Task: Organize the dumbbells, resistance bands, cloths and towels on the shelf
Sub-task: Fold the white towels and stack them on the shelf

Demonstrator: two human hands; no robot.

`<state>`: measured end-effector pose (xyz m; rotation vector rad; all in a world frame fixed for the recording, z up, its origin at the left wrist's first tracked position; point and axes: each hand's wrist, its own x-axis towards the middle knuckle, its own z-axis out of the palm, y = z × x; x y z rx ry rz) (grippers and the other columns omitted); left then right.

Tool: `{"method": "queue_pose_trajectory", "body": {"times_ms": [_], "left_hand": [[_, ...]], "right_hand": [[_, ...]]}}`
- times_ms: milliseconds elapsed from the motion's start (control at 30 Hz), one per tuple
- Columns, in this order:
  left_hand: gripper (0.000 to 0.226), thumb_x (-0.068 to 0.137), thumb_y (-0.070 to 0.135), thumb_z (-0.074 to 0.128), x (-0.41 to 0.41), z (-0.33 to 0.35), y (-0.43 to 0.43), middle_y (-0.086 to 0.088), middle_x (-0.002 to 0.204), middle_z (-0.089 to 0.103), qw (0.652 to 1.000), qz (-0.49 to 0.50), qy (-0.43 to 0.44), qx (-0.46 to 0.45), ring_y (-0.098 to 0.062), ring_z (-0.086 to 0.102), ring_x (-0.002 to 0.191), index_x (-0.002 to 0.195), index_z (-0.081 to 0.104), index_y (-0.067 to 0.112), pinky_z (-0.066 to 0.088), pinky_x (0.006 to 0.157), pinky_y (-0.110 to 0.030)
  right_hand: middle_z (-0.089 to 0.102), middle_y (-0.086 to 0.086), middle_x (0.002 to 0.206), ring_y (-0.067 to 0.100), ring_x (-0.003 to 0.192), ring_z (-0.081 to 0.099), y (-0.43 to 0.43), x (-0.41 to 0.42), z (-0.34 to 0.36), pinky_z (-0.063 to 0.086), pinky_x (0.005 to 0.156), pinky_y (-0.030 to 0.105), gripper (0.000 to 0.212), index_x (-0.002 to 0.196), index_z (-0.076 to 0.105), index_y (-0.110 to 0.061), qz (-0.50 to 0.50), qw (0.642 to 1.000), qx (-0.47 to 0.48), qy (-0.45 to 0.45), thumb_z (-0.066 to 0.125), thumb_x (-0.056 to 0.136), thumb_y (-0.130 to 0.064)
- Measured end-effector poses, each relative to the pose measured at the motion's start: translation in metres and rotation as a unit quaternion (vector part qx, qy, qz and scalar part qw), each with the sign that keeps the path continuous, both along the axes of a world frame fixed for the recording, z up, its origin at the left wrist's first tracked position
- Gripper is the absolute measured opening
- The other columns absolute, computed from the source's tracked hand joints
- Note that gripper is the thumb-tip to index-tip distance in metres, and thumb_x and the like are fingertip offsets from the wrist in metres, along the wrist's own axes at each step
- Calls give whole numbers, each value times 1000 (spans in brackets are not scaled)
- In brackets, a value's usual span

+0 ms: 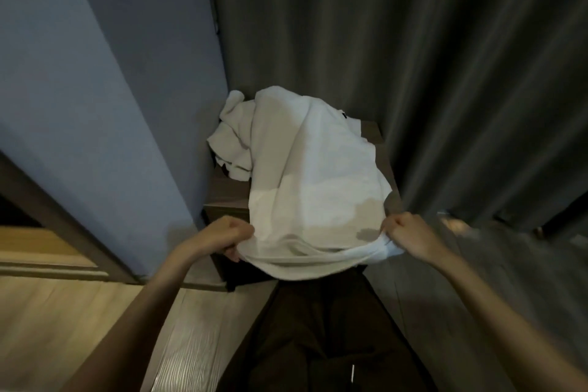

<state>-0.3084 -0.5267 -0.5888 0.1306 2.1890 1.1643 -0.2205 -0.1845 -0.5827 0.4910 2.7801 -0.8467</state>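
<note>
Both hands are fisted on the near hem of the white towel (311, 175). The left hand (234, 232) grips the left corner and the right hand (402, 231) grips the right corner, fingers curled into the cloth. The hands are well apart and about level. The hem sags slack between them, above my dark trousers (318, 328).

Risks, as I judge them:
- The towel's far end lies over the crumpled white cloth (234, 137) at the back left of the shelf top (227, 192). A pull toward the body could drag that heap forward and off the edge.
- The right corner is bunched in the fist rather than held flat. On a hard shake it could slip free, and that side would drop to the wood floor (79, 312).
- The towel's right edge lies near the grey curtain (445, 73), so a wide flick could snag in its folds.
- Whatever sits under the towel is hidden, and no dumbbells or bands are in view. I see a small dark mark near the far edge and cannot tell what it is. Lifting blind could knock something over.

Position: the towel runs from the hands away over the shelf top and covers most of it. A bare strip of wood shows at the front left, between the left hand and the crumpled cloth. The shelf stands in the corner, with the blue-grey wall (111, 89) on the left and the curtain behind and to the right.
</note>
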Motion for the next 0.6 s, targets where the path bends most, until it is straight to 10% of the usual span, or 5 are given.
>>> {"method": "queue_pose_trajectory", "body": {"times_ms": [200,367,600], "left_hand": [[12,90,20,56,22,-49,-5,-4,81,54,977,-167,7,-133,-15,53,71,84,61,11,43,59,-14],[28,93,34,56,21,-59,-2,3,104,59,979,-137,-4,-149,-13,56,96,109,65,14,46,85,-25],[42,92,36,51,-32,-49,34,-15,125,55,959,159,228,-63,-31,53,114,128,55,14,43,99,-38]], "right_hand": [[57,3,61,15,58,53,-8,21,-36,38,55,24,34,62,59,-10,59,997,-2,-54,50,94,-20],[62,2,84,12,70,57,0,22,-42,43,55,15,22,96,69,-2,111,965,-49,-232,58,90,-20],[65,13,99,30,94,61,9,-16,-43,48,84,40,28,106,60,-7,-73,993,-48,76,56,94,-31]]}}
